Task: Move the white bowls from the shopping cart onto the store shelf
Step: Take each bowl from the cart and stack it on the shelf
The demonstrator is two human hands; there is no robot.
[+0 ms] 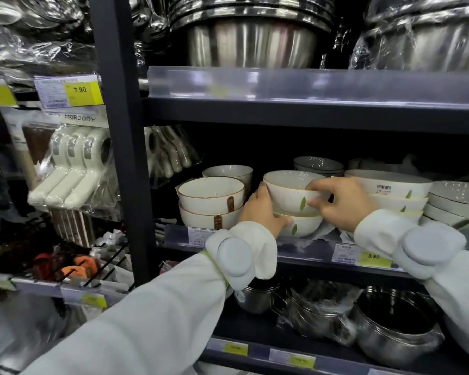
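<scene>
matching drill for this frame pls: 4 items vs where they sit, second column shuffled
1. leaf-print bowl
2. brown-rimmed bowl stack
3. steel pots
4. yellow 7.90 tag

A. shelf below the bowls
B. between left hand and right hand
C. shelf edge left of the upright post
D. left of the held bowl

Pairs: 1-B, 2-D, 3-A, 4-C
</scene>
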